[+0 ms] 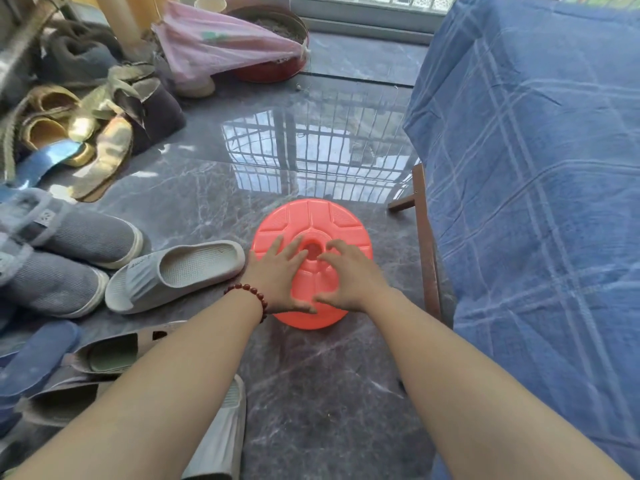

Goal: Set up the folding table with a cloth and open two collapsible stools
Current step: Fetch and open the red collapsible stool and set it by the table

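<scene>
- The collapsed coral-red plastic stool lies flat on the grey marble floor, just beside the cloth-draped table's brown leg.
- The left hand, wearing a bead bracelet, rests on the disc's left half with its fingers spread.
- The right hand arches over the centre hole with its fingertips on the raised ring. Whether they hook the ring cannot be told.
- A grey slipper lies near the stool's left.
</scene>
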A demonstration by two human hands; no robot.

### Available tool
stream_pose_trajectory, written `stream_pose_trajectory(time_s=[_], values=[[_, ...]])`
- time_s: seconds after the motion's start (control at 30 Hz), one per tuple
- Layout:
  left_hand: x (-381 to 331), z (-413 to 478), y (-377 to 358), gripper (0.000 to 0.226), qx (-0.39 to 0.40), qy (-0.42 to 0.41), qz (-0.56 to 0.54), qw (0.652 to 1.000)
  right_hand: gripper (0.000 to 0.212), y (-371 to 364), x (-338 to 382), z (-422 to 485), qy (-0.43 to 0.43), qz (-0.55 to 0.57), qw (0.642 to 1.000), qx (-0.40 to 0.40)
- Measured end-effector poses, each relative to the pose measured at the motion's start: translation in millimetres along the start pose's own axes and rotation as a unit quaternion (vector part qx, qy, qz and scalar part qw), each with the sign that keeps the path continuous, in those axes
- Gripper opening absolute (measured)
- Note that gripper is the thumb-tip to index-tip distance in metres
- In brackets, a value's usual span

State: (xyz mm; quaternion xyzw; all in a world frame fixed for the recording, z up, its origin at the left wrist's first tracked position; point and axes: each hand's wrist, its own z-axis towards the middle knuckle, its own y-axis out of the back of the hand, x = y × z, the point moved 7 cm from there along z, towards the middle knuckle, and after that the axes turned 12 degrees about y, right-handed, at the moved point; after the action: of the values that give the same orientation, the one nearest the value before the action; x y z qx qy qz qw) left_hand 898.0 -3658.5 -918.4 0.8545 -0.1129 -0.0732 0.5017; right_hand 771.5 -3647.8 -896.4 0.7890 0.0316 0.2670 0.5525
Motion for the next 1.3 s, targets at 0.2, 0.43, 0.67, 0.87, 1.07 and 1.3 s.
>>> stream_pose_trajectory(time_s=[0.2, 0.43, 0.67, 0.87, 1.07, 1.3], values=[[3.3, 0.3, -9.8, 0.1, 0.013, 0.009, -0.055, 0.998, 0.087, -6.7, -25.4, -12.3, -0.139, 0.049, 0.989, 0.0], [14.9, -4.5, -3.1, 0.1, 0.015, 0.004, -0.049, 0.999, 0.082, -28.5, -9.7, -17.0, -0.138, 0.026, 0.989, 0.041], [8.5, -9.2, -2.0, 0.097, 0.031, 0.011, 0.005, 0.999, 0.08, -27.0, -7.6, -16.1, -0.154, 0.017, 0.985, 0.071], [-9.2, -17.3, 2.6, 0.086, 0.031, -0.033, 0.023, 0.999, 0.074, -14.9, -5.6, -19.7, -0.156, 0.034, 0.983, 0.086], [-20.2, -18.9, -4.0, 0.093, 0.042, -0.048, 0.024, 0.998, 0.078, -13.5, -3.7, -27.7, -0.152, 0.026, 0.982, 0.107], [-15.6, -10.6, -6.2, 0.097, 0.062, -0.055, 0.052, 0.995, 0.08, -21.3, 2.4, -30.1, -0.167, -0.005, 0.981, 0.103]])
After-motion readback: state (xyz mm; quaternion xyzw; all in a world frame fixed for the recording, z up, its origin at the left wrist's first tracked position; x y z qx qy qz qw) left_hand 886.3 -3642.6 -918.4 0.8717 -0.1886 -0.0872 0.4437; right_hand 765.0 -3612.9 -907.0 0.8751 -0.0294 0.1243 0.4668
